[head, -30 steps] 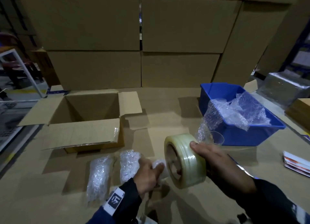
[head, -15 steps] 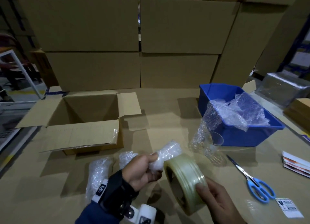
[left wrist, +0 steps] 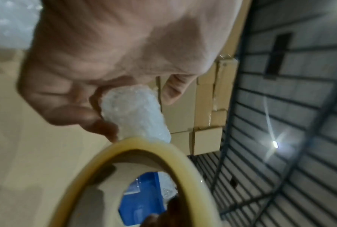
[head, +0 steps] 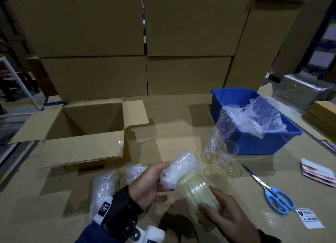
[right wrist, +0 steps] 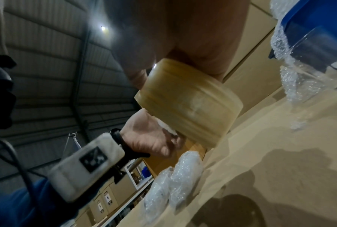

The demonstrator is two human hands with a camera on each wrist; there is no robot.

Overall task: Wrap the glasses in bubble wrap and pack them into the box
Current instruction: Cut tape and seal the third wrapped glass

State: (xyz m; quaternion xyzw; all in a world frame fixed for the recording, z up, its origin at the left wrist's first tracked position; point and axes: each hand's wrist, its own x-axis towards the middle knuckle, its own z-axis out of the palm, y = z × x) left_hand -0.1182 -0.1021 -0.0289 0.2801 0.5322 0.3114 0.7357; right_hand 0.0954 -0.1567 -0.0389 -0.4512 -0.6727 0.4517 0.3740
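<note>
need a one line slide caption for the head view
Left hand holds a bubble-wrapped glass against the tape roll in the right hand, open box waiting behind.

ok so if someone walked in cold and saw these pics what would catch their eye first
Probably the two hands near the front of the table: the left hand grips a bubble-wrapped glass, and the right hand holds a roll of clear tape against it. Next, the blue bin of loose bubble wrap at right, then the open cardboard box at left.
</note>
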